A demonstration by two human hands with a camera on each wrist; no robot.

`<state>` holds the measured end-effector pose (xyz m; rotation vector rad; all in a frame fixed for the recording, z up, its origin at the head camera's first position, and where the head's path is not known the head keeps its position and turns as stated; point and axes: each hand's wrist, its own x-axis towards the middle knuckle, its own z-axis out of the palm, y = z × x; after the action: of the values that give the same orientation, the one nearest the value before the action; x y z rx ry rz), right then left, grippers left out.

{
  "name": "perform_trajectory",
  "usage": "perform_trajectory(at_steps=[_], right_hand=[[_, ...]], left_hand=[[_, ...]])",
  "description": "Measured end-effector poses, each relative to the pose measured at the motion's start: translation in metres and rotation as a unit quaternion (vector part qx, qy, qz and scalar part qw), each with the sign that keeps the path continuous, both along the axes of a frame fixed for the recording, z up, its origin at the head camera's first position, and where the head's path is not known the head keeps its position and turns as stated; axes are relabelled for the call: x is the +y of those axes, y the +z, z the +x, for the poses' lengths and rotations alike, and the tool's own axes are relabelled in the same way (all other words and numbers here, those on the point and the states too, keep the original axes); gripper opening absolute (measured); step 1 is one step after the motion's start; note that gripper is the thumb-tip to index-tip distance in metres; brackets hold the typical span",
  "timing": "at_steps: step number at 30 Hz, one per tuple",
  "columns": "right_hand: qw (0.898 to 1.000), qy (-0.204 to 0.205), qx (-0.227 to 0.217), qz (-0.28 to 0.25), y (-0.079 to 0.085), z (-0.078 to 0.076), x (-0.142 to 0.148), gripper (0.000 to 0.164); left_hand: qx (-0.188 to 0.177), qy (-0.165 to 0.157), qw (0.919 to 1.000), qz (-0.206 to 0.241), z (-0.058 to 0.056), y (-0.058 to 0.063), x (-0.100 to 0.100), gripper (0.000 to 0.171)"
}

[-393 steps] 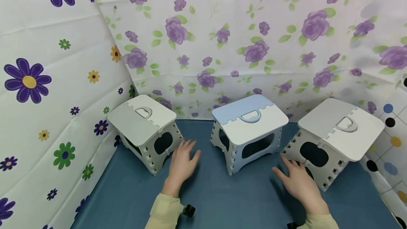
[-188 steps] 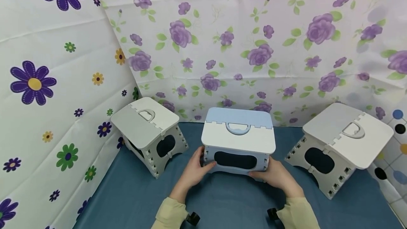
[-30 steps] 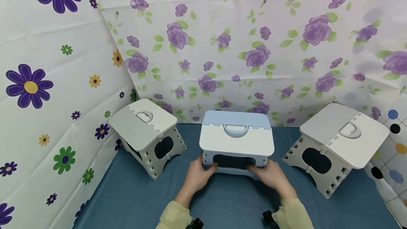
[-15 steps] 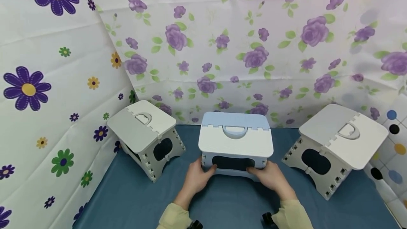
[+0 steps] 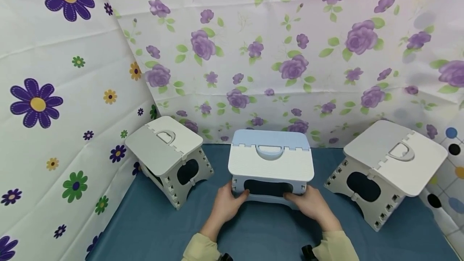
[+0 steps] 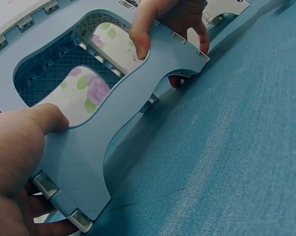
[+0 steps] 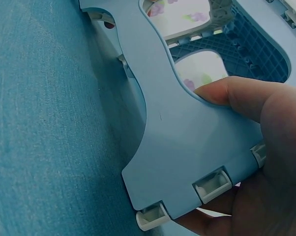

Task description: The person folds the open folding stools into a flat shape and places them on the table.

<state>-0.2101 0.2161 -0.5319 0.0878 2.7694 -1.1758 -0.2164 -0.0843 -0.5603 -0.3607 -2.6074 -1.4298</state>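
A blue and white folding step stool [image 5: 270, 166] stands in the middle of the head view, its long side facing me. My left hand [image 5: 225, 204] grips the left end of the front panel; the wrist view shows its thumb hooked over the rim of the oval opening and fingers behind the leg's edge [image 6: 79, 172]. My right hand [image 5: 312, 204] holds the right end the same way, thumb on the opening's rim and fingers behind the hinged edge [image 7: 212, 184]. Most fingers are hidden behind the panel. The stool's curved handle [image 5: 270, 152] lies in its top.
A grey and white folding stool [image 5: 164, 144] stands angled at the left, and a similar stool [image 5: 395, 156] at the right. All rest on a blue cloth [image 5: 268, 241]. A flowered curtain [image 5: 268, 71] rises close behind, with a patterned sheet [image 5: 40, 152] along the left.
Since the oldest frame, my hands have moved from the outer stools to grip the middle stool, which has turned square to me and come slightly nearer. In the last second the grip looks unchanged.
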Motion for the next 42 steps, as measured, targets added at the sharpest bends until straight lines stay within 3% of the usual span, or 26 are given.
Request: perform_trajectory(at_steps=[42], right_hand=[[1.0,0.008,0.01,-0.008,0.0045,0.0024,-0.0024,0.076]], left_hand=[[-0.001,-0.006,1.0,0.005,-0.0022,-0.0015,-0.0012,0.044]])
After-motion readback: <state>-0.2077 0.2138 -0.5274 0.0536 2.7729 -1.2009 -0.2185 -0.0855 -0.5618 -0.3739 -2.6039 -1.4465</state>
